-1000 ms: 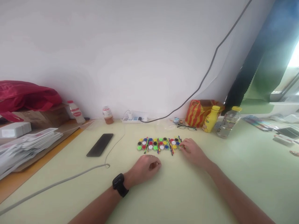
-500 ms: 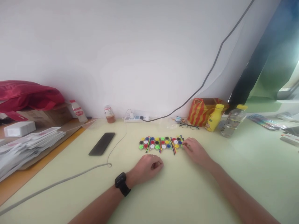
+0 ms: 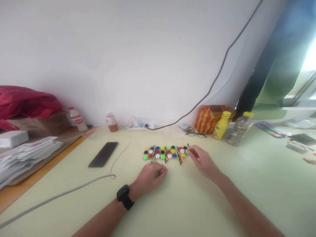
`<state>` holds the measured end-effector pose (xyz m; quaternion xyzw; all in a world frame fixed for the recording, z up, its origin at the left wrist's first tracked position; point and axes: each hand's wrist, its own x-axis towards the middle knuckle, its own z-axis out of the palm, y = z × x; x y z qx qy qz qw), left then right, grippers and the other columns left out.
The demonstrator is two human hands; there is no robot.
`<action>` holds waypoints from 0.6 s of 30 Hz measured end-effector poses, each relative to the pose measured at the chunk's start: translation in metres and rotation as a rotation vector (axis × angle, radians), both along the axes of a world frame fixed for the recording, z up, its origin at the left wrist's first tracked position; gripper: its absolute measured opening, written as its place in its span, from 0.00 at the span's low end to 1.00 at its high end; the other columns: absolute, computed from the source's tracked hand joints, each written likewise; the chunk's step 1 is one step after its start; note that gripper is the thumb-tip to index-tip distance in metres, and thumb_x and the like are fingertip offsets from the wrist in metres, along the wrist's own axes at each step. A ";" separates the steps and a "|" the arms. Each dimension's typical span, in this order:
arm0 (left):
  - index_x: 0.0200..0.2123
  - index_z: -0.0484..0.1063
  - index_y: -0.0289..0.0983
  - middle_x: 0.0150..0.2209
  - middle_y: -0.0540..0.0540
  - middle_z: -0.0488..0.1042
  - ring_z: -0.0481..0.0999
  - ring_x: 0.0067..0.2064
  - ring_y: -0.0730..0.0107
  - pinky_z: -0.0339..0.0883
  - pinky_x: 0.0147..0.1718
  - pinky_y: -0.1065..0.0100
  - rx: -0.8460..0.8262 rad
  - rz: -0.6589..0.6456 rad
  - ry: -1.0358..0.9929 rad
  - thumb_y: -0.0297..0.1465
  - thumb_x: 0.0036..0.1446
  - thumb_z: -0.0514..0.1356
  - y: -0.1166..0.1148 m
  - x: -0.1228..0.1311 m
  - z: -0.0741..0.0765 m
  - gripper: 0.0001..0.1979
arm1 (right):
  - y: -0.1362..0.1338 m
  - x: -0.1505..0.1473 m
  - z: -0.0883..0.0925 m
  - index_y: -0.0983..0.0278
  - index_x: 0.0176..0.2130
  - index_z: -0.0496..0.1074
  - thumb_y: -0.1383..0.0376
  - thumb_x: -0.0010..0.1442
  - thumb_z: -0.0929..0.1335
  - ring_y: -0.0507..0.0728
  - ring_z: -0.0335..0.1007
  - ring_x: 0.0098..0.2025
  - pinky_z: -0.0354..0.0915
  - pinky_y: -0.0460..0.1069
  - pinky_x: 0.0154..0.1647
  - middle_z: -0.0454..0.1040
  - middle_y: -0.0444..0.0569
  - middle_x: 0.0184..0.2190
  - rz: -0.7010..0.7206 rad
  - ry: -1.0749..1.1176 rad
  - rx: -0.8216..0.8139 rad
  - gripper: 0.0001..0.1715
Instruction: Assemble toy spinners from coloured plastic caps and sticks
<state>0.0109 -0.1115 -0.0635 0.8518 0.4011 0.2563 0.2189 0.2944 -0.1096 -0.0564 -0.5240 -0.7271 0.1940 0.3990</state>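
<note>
Rows of small round pieces with coloured tops (image 3: 162,152) lie in the middle of the table, in yellow, black, green, white, red and blue. Thin coloured sticks (image 3: 179,155) lie slanted between groups of them. At the right end of the rows is my right hand (image 3: 199,159), thumb and fingers closed in a pinch. Whatever sits at its fingertips is too small to make out. My left hand (image 3: 152,176) rests on the table just in front of the rows, its fingers curled and nothing visible in them. A black watch (image 3: 125,197) is on the left wrist.
A black phone (image 3: 103,154) and a grey cable (image 3: 61,194) lie left. Along the wall stand a brownish drink bottle (image 3: 112,122), a power strip (image 3: 138,126), glasses (image 3: 196,134), a striped bag (image 3: 206,120), a yellow bottle (image 3: 221,126) and a clear bottle (image 3: 239,130).
The whole view has shifted slightly, so the table things appear further left. My right hand stays at the right end of the rows; its fingers look slightly more raised. My left hand remains resting.
</note>
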 end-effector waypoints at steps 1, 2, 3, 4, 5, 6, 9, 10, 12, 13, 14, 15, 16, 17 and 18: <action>0.37 0.80 0.39 0.27 0.49 0.76 0.70 0.29 0.70 0.61 0.30 0.69 0.013 0.033 -0.023 0.33 0.67 0.56 0.001 0.000 -0.001 0.12 | -0.005 -0.007 0.004 0.58 0.44 0.67 0.55 0.72 0.59 0.58 0.70 0.36 0.66 0.51 0.38 0.74 0.48 0.36 0.019 0.025 0.010 0.13; 0.38 0.80 0.39 0.27 0.49 0.76 0.70 0.28 0.71 0.60 0.29 0.70 0.026 0.070 -0.049 0.34 0.68 0.56 0.002 -0.001 -0.002 0.13 | -0.011 -0.015 0.007 0.58 0.45 0.67 0.55 0.72 0.59 0.57 0.70 0.36 0.66 0.51 0.38 0.74 0.48 0.36 0.042 0.040 0.015 0.13; 0.39 0.80 0.39 0.27 0.50 0.75 0.69 0.28 0.72 0.59 0.29 0.70 0.042 0.108 -0.075 0.35 0.68 0.56 0.003 -0.001 -0.003 0.13 | -0.016 -0.023 0.008 0.58 0.45 0.67 0.55 0.73 0.59 0.57 0.69 0.36 0.66 0.51 0.39 0.74 0.48 0.36 0.077 0.034 0.007 0.12; 0.40 0.80 0.39 0.26 0.51 0.74 0.67 0.27 0.72 0.58 0.29 0.70 0.058 0.146 -0.101 0.36 0.69 0.56 0.004 -0.001 -0.003 0.13 | -0.021 -0.031 0.008 0.58 0.44 0.67 0.56 0.73 0.59 0.57 0.69 0.36 0.66 0.50 0.39 0.74 0.48 0.36 0.126 0.010 -0.014 0.11; 0.40 0.80 0.39 0.25 0.51 0.72 0.66 0.27 0.73 0.57 0.28 0.70 0.071 0.178 -0.123 0.37 0.69 0.56 0.005 -0.002 -0.004 0.13 | -0.026 -0.039 0.007 0.58 0.43 0.66 0.58 0.72 0.60 0.57 0.69 0.37 0.65 0.50 0.40 0.74 0.47 0.36 0.184 -0.039 -0.048 0.10; 0.40 0.79 0.39 0.25 0.52 0.71 0.65 0.26 0.73 0.56 0.28 0.70 0.079 0.202 -0.140 0.38 0.69 0.56 0.005 -0.002 -0.004 0.14 | -0.030 -0.046 0.004 0.58 0.40 0.66 0.61 0.72 0.60 0.56 0.69 0.37 0.65 0.50 0.40 0.73 0.47 0.37 0.263 -0.115 -0.098 0.08; 0.39 0.79 0.39 0.23 0.53 0.68 0.62 0.25 0.74 0.54 0.27 0.70 0.067 0.210 -0.153 0.39 0.69 0.56 0.005 -0.002 -0.003 0.14 | -0.037 -0.060 -0.005 0.60 0.34 0.63 0.67 0.69 0.60 0.56 0.68 0.36 0.62 0.49 0.37 0.72 0.46 0.35 0.391 -0.297 -0.189 0.10; 0.39 0.79 0.39 0.23 0.53 0.68 0.62 0.25 0.74 0.54 0.26 0.70 0.057 0.189 -0.145 0.39 0.69 0.56 0.004 -0.001 -0.003 0.14 | -0.038 -0.062 -0.007 0.60 0.33 0.63 0.68 0.68 0.60 0.55 0.67 0.36 0.62 0.49 0.36 0.72 0.46 0.35 0.407 -0.314 -0.200 0.10; 0.40 0.79 0.38 0.24 0.53 0.68 0.62 0.26 0.73 0.54 0.26 0.70 0.038 0.142 -0.125 0.39 0.69 0.56 0.003 0.000 -0.003 0.14 | -0.036 -0.063 -0.009 0.61 0.33 0.64 0.68 0.68 0.61 0.55 0.67 0.36 0.61 0.48 0.36 0.73 0.45 0.35 0.428 -0.298 -0.206 0.10; 0.40 0.79 0.38 0.24 0.52 0.69 0.63 0.26 0.73 0.54 0.26 0.70 0.030 0.123 -0.113 0.39 0.69 0.56 0.003 0.000 -0.003 0.15 | -0.033 -0.061 -0.009 0.61 0.33 0.64 0.67 0.67 0.62 0.55 0.67 0.36 0.61 0.48 0.36 0.73 0.45 0.34 0.423 -0.272 -0.204 0.09; 0.40 0.79 0.38 0.24 0.52 0.69 0.63 0.26 0.73 0.54 0.26 0.70 0.023 0.110 -0.102 0.39 0.69 0.56 0.002 0.001 -0.004 0.15 | -0.030 -0.057 -0.009 0.61 0.33 0.65 0.66 0.67 0.63 0.54 0.67 0.35 0.61 0.48 0.35 0.73 0.45 0.33 0.404 -0.241 -0.199 0.09; 0.40 0.79 0.38 0.24 0.52 0.70 0.63 0.26 0.73 0.55 0.26 0.70 0.017 0.105 -0.093 0.39 0.69 0.56 0.002 0.001 -0.004 0.15 | -0.025 -0.052 -0.008 0.61 0.33 0.66 0.64 0.67 0.63 0.54 0.68 0.34 0.61 0.48 0.34 0.73 0.44 0.33 0.367 -0.209 -0.187 0.09; 0.40 0.79 0.38 0.24 0.52 0.70 0.63 0.26 0.73 0.55 0.26 0.70 0.011 0.103 -0.085 0.39 0.69 0.56 0.002 0.001 -0.004 0.15 | -0.018 -0.045 -0.008 0.60 0.33 0.67 0.63 0.67 0.64 0.54 0.67 0.33 0.61 0.48 0.33 0.74 0.44 0.32 0.299 -0.181 -0.172 0.09; 0.40 0.79 0.38 0.25 0.52 0.70 0.63 0.26 0.73 0.55 0.26 0.70 0.005 0.103 -0.079 0.39 0.69 0.56 0.002 0.001 -0.004 0.14 | -0.011 -0.036 -0.009 0.60 0.33 0.68 0.62 0.68 0.63 0.55 0.68 0.33 0.61 0.48 0.33 0.74 0.45 0.31 0.209 -0.154 -0.145 0.10; 0.40 0.79 0.39 0.25 0.52 0.71 0.64 0.26 0.73 0.55 0.26 0.70 0.000 0.102 -0.073 0.38 0.68 0.56 0.002 0.001 -0.004 0.14 | -0.003 -0.027 -0.011 0.60 0.33 0.68 0.61 0.68 0.62 0.55 0.69 0.33 0.61 0.48 0.35 0.75 0.45 0.32 0.099 -0.146 -0.107 0.11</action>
